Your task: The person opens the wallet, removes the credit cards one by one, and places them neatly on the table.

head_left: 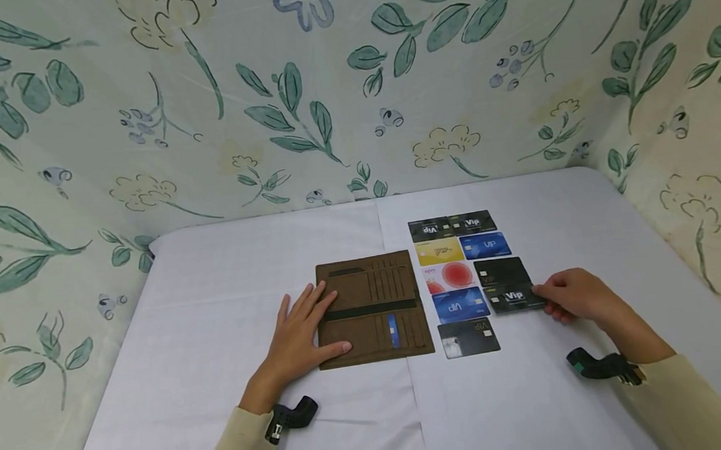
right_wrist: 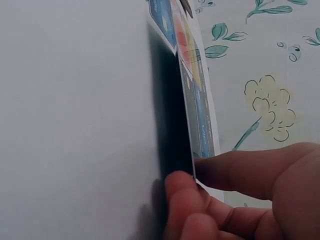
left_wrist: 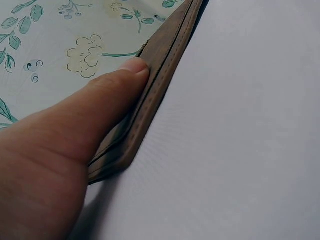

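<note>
An open brown wallet (head_left: 364, 280) with rows of card slots lies on the white cloth; a blue card (head_left: 394, 331) shows in a lower slot. My left hand (head_left: 299, 341) rests on its left side, fingers spread, and the left wrist view has the thumb on the wallet's edge (left_wrist: 150, 110). With thumb and fingers, my right hand (head_left: 572, 295) pinches the right end of a black Vip card (head_left: 510, 299). Seen edge-on in the right wrist view, that card (right_wrist: 187, 115) is tilted up off the cloth. Just beyond it lies another black card (head_left: 500, 271).
Right of the wallet, other cards lie in two columns: two black ones (head_left: 472, 223) at the back, a yellow card (head_left: 439, 251), a blue card (head_left: 485, 245), a red-and-white card (head_left: 449, 277), another blue card (head_left: 460, 305) and a dark card (head_left: 469, 337) in front. Floral fabric (head_left: 327, 102) hangs behind.
</note>
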Demonstrator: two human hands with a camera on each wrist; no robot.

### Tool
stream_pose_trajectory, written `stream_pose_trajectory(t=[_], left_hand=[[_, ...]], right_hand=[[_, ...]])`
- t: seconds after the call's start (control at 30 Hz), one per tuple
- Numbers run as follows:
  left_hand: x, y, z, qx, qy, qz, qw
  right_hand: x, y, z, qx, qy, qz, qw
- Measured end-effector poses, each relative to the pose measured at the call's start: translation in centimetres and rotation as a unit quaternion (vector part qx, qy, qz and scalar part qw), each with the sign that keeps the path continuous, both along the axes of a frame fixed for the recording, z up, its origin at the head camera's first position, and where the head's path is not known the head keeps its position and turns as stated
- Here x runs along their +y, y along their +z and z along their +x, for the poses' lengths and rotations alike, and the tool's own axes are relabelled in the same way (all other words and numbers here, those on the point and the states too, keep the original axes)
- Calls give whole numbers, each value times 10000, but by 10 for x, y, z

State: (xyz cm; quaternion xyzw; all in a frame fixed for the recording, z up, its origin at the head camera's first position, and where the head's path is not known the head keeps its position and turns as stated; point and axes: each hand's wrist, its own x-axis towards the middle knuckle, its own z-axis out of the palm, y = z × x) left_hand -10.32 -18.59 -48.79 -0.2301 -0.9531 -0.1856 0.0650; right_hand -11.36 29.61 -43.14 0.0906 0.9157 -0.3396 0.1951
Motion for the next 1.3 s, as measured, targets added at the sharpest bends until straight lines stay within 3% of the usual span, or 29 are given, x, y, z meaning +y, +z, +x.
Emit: stream_pose_trajectory(t=[0.4, 0.67, 1.3], left_hand=[[0, -2, 0, -35, -3, 11, 10000], [0, -2, 0, -37, -40, 37, 10000], [0, -2, -1, -16, -58, 86, 9999]], right_hand=[[2, -3, -4, 164, 139, 142, 9997], [3, 3, -1, -47, 165, 20, 9999], [4, 7, -4, -117, 286, -62, 9995]])
